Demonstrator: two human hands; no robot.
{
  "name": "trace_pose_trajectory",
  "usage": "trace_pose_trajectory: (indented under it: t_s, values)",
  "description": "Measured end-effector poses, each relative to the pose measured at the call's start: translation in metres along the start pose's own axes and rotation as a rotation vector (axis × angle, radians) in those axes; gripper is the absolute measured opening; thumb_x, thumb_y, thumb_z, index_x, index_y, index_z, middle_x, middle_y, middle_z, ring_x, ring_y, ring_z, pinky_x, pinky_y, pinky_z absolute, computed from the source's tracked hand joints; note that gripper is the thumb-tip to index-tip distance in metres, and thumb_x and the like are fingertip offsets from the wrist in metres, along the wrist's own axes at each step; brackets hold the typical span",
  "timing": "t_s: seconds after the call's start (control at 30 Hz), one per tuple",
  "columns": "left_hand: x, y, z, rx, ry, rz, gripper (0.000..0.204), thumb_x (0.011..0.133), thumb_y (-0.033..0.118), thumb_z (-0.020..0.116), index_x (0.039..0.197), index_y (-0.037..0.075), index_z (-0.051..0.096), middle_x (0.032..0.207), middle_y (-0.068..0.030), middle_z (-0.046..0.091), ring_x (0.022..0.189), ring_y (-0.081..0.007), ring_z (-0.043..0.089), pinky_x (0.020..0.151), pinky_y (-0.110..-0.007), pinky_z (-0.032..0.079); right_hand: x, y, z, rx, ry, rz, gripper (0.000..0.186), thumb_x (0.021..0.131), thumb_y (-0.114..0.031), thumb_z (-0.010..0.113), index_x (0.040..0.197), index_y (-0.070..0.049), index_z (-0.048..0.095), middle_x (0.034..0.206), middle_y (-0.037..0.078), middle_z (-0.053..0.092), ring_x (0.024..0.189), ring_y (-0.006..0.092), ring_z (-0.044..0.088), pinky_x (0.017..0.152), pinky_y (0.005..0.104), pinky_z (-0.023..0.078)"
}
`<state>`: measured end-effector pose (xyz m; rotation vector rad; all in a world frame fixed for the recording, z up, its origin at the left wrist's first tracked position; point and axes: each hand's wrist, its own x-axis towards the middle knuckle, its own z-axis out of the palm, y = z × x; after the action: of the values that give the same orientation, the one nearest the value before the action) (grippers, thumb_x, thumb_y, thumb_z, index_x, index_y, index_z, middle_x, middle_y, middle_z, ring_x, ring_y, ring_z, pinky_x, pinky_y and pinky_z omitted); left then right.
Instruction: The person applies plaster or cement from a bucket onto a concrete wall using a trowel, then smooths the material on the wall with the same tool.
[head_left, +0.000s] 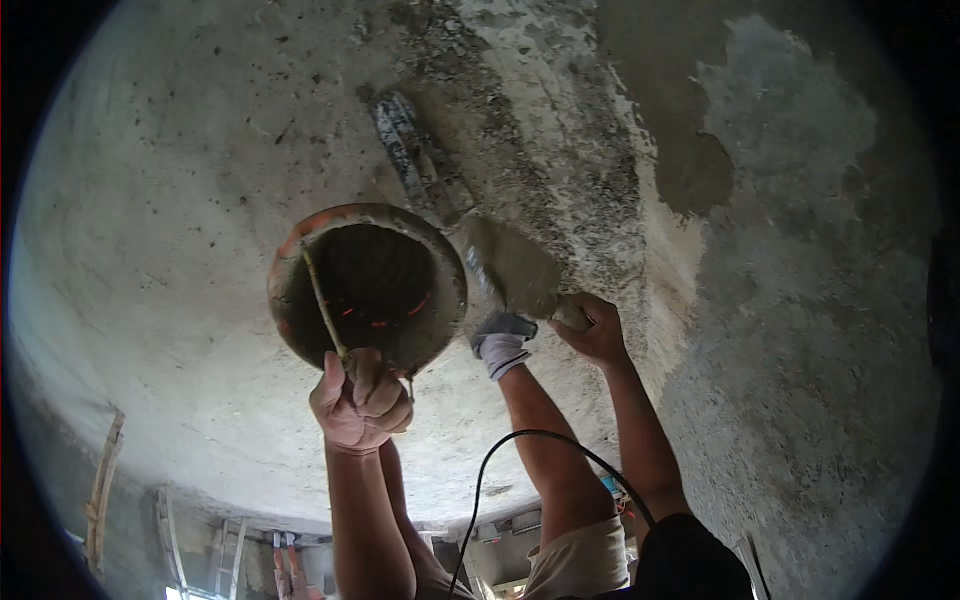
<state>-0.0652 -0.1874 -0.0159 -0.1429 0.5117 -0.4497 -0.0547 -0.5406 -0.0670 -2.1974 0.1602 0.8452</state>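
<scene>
My left hand (362, 402) is closed round the thin yellowish handle of a round bucket (452, 258). The bucket has an orange rim smeared with grey mortar, and its inside is dark with a few orange patches showing. My right hand (592, 335) grips the handle of a trowel (515, 265), whose blade is coated in wet grey mortar. The blade is just right of the bucket's rim. Beyond the bucket, a mortar-caked plastering float (415, 160) lies on the floor.
A rough wall (800, 330) rises on the right, with darker wet mortar (690, 150) on part of it. Loose debris lines its foot. A black cable (540, 432) loops in front of my legs. Wooden poles (103, 490) and another person's legs (290, 570) appear at the lower left.
</scene>
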Motion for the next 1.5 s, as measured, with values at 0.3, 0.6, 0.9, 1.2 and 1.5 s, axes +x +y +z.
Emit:
trace_pose_trajectory:
  t_s: [0.3,0.6,0.9,1.2,1.5]
  values:
    - [0.002,-0.001,0.003,0.015,-0.031,0.011,0.048,0.098,0.050,0.031,0.074,0.009,0.037,0.054,0.0020,0.029,0.043,-0.0081,0.025,0.038,-0.024,0.019,0.050,0.061,-0.021,0.457,0.303,0.289,0.042,0.075,-0.021,0.076,0.107,0.001,0.062,0.086,0.002,0.062,0.075,0.0101,0.055,0.067,0.0281,0.046]
    - [0.000,-0.005,0.002,0.041,-0.025,0.027,0.048,0.099,0.050,0.030,0.073,0.010,0.036,0.054,0.0026,0.028,0.043,-0.0076,0.025,0.038,-0.024,0.020,0.119,0.071,-0.072,0.769,0.244,0.335,0.031,0.081,-0.016,0.070,0.107,0.000,0.063,0.080,0.002,0.058,0.064,0.0120,0.050,0.057,0.0290,0.040]
    - [-0.003,-0.006,0.003,-0.007,-0.027,0.072,0.049,0.099,0.050,0.029,0.072,0.010,0.037,0.053,0.0031,0.029,0.042,-0.0069,0.024,0.037,-0.023,0.021,0.086,0.061,-0.062,1.451,0.226,0.360,0.036,0.093,-0.025,0.053,0.119,0.000,0.050,0.084,0.008,0.058,0.061,0.0161,0.051,0.054,0.0291,0.041]
    - [-0.019,-0.004,-0.002,-0.055,-0.011,0.074,0.049,0.099,0.049,0.031,0.071,0.010,0.037,0.051,0.0036,0.029,0.041,-0.0065,0.025,0.037,-0.022,0.019,0.040,0.002,-0.083,0.234,0.296,0.369,0.040,0.094,-0.026,0.055,0.123,0.000,0.047,0.072,0.000,0.050,0.053,0.0080,0.044,0.045,0.0257,0.036]
    - [-0.035,-0.001,-0.004,-0.060,0.061,0.108,0.049,0.099,0.050,0.031,0.071,0.010,0.037,0.051,0.0053,0.026,0.041,-0.0054,0.023,0.037,-0.021,0.019,0.134,-0.136,-0.142,-1.241,0.281,-0.254,0.044,0.092,-0.027,0.054,0.125,0.001,0.049,0.108,0.020,0.062,0.092,0.0279,0.062,0.079,0.0448,0.048]
